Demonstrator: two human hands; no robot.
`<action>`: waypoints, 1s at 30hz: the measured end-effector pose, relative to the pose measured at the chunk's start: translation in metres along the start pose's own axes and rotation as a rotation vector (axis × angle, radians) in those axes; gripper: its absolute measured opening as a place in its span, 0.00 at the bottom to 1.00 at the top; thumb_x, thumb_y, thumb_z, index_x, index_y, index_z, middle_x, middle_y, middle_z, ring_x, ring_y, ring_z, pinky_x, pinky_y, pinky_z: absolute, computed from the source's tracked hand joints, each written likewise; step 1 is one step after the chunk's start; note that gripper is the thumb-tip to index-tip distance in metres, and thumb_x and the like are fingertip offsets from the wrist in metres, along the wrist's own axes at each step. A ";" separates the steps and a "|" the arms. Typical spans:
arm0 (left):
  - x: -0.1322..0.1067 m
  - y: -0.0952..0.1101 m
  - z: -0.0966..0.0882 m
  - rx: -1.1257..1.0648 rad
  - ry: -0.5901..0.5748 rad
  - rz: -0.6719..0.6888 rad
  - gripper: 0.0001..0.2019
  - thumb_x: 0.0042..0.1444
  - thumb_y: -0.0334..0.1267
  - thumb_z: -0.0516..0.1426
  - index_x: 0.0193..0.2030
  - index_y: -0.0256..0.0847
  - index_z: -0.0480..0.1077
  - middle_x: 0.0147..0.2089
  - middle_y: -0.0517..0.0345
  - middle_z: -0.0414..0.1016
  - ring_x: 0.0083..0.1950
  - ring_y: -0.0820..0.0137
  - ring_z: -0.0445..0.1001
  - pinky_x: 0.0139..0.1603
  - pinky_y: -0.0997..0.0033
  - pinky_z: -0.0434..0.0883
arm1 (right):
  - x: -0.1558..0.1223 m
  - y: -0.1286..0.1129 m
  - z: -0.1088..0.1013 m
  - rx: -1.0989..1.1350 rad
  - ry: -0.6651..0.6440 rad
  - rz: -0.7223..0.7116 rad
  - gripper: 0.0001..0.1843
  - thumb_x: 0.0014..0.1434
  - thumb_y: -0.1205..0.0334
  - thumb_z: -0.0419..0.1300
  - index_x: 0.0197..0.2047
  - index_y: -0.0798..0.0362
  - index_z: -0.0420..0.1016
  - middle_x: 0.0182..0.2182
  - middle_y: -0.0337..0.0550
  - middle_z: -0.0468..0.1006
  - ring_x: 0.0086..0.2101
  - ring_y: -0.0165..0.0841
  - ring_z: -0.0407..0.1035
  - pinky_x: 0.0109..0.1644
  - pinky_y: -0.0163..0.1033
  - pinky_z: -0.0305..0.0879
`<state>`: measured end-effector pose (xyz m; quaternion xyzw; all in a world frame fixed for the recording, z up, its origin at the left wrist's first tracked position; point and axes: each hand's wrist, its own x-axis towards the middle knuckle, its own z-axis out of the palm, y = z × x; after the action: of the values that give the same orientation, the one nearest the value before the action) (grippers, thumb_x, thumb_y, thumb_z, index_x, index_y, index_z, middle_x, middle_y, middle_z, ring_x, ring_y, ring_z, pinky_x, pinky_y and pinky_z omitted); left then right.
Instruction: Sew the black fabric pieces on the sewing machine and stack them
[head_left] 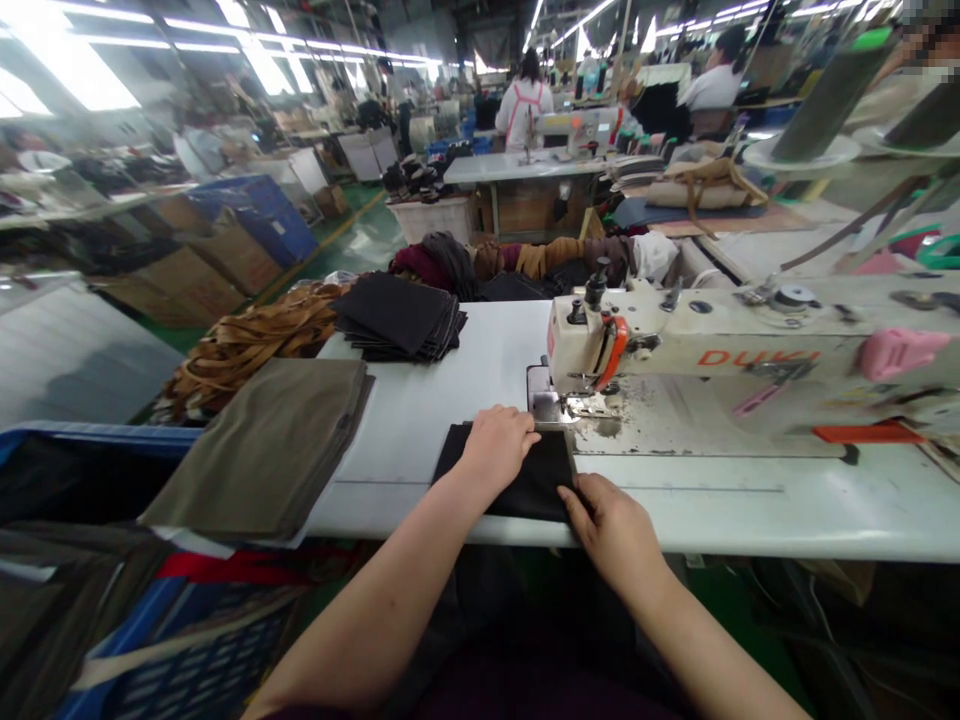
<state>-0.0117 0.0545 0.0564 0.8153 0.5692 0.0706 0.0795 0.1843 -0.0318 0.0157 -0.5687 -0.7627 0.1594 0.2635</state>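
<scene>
A black fabric piece (pixel 536 480) lies on the white sewing table (pixel 450 400), right before the presser foot (pixel 589 405) of a white sewing machine (pixel 720 345). My left hand (pixel 499 445) rests flat on the fabric's far left part, fingers stretched toward the foot. My right hand (pixel 611 525) lies at the fabric's near right corner, with its fingers pressed on the cloth edge.
A stack of olive-brown fabric (pixel 270 445) sits at the table's left. Farther back lie a pile of black pieces (pixel 401 315) and tan straps (pixel 247 345). Blue crates (pixel 150 640) stand at lower left. Other people work at machines in the background.
</scene>
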 end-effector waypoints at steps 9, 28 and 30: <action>0.011 0.004 0.004 0.107 -0.073 -0.030 0.11 0.71 0.44 0.55 0.46 0.38 0.72 0.44 0.48 0.79 0.50 0.57 0.76 0.50 0.59 0.67 | -0.004 -0.007 -0.005 -0.161 -0.121 0.112 0.28 0.74 0.54 0.47 0.73 0.54 0.54 0.38 0.47 0.81 0.33 0.41 0.77 0.34 0.41 0.68; 0.015 0.009 0.013 0.180 -0.036 -0.048 0.13 0.69 0.45 0.56 0.46 0.36 0.71 0.43 0.45 0.79 0.50 0.54 0.77 0.49 0.59 0.65 | 0.002 -0.006 -0.004 -0.179 -0.141 0.094 0.22 0.72 0.61 0.52 0.67 0.51 0.66 0.51 0.47 0.80 0.42 0.39 0.79 0.45 0.41 0.75; 0.015 0.009 0.014 0.177 -0.031 -0.046 0.13 0.70 0.45 0.55 0.46 0.35 0.71 0.43 0.44 0.78 0.50 0.54 0.76 0.50 0.59 0.65 | 0.003 -0.006 -0.005 -0.175 -0.149 0.109 0.22 0.72 0.61 0.53 0.67 0.51 0.66 0.51 0.46 0.80 0.42 0.39 0.79 0.45 0.42 0.75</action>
<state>0.0047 0.0644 0.0454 0.8069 0.5904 0.0054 0.0174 0.1813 -0.0314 0.0235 -0.6168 -0.7591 0.1481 0.1461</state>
